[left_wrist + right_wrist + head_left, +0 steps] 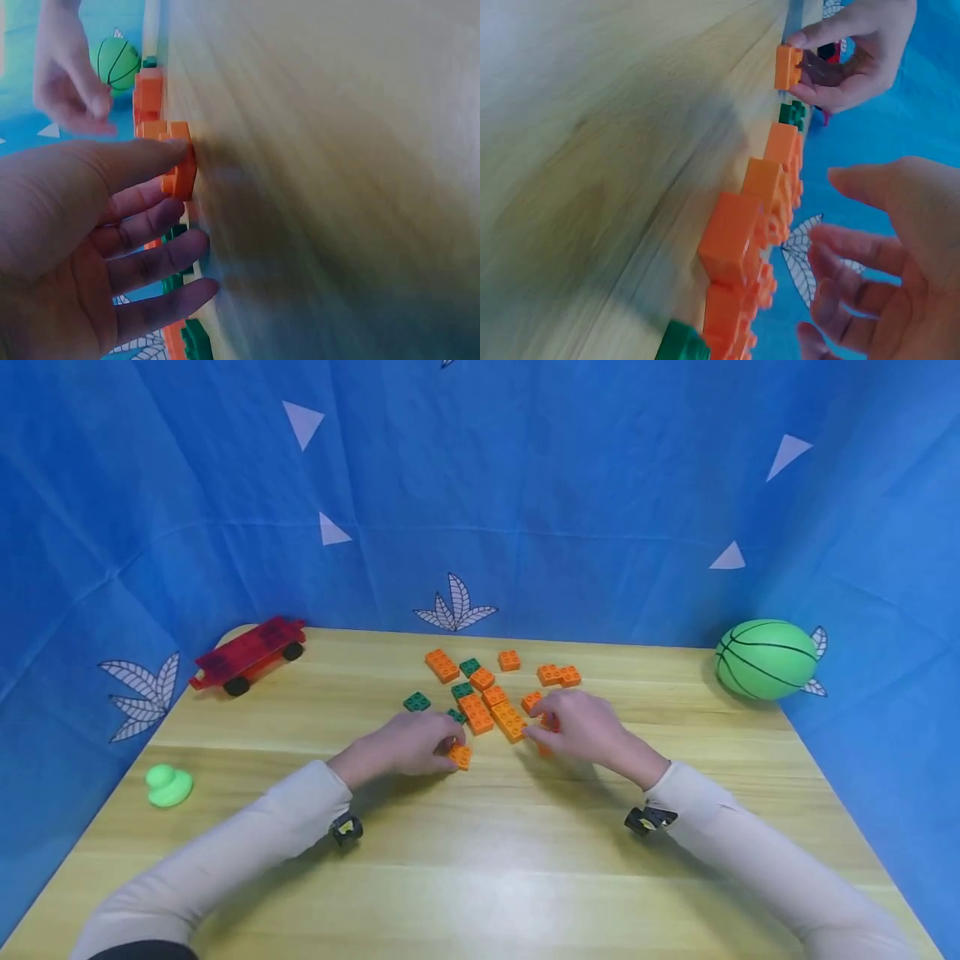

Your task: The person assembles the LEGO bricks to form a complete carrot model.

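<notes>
No lettering, label, brand, number or sign can be read in any of the three views.

In the right wrist view, the bottom edge cuts off a green brick (pixel 681 345)

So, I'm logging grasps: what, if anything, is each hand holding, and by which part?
The left hand pinches an orange brick by opposite sides; the right hand holds nothing.

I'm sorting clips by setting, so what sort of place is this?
Probably a play corner staged indoors: a wooden table, a printed blue cloth hung behind it, and orange bricks and a green ball on top.
</notes>
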Motion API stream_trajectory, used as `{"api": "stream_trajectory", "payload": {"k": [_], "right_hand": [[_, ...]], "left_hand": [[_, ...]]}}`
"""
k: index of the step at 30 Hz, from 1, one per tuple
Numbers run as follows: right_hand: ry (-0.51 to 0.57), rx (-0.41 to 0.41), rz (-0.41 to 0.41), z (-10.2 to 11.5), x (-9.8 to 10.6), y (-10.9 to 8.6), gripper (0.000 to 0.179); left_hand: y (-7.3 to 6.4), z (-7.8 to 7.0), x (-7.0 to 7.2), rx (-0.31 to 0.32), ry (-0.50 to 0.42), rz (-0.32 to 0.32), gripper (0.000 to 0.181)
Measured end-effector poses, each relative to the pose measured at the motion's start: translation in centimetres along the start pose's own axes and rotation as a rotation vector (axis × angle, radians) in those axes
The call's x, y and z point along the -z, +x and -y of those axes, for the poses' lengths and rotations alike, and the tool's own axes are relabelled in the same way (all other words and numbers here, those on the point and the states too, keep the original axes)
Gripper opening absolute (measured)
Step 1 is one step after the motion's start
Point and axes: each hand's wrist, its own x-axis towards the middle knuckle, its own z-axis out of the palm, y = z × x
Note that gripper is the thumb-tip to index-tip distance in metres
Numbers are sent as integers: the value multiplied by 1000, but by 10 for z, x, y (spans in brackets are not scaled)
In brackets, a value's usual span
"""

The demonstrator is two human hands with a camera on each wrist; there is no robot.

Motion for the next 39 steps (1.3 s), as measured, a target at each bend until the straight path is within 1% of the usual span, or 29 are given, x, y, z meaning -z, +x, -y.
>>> {"api": "stream_trajectory", "payload": {"k": [4,6,9,12,17,22,29,31,34,39], "right_hand": [[-6,-69,-2,7,-9,10,30],[-29,-95,23,10,-14,14,31],[-67,-121,63,16,-21,19,36],[-87,-155,77,18,-26,20,44],[-96,-200,79,16,-30,23,41],[-79,-210,92,14,-30,27,49],[-80,-207,85,11,-30,30,56],[-81,-204,83,10,-30,31,57],[-73,-205,86,10,-31,31,57],[-54,-228,110,10,-32,30,55]], "left_hand": [[-1,-7,-6,-12,9,-5,30],[-1,-11,-10,-22,18,-10,31],[-2,-17,-16,-11,21,-17,31],[-3,-26,-21,-9,25,-20,30],[-2,-39,-25,-46,4,-25,28],[-1,-50,-26,-66,-11,-19,28],[2,-57,-29,-79,-46,-16,29],[2,-58,-30,-76,-53,-17,29],[1,-60,-31,-57,-74,-20,29],[0,-60,-33,-38,-109,-28,35]]}}
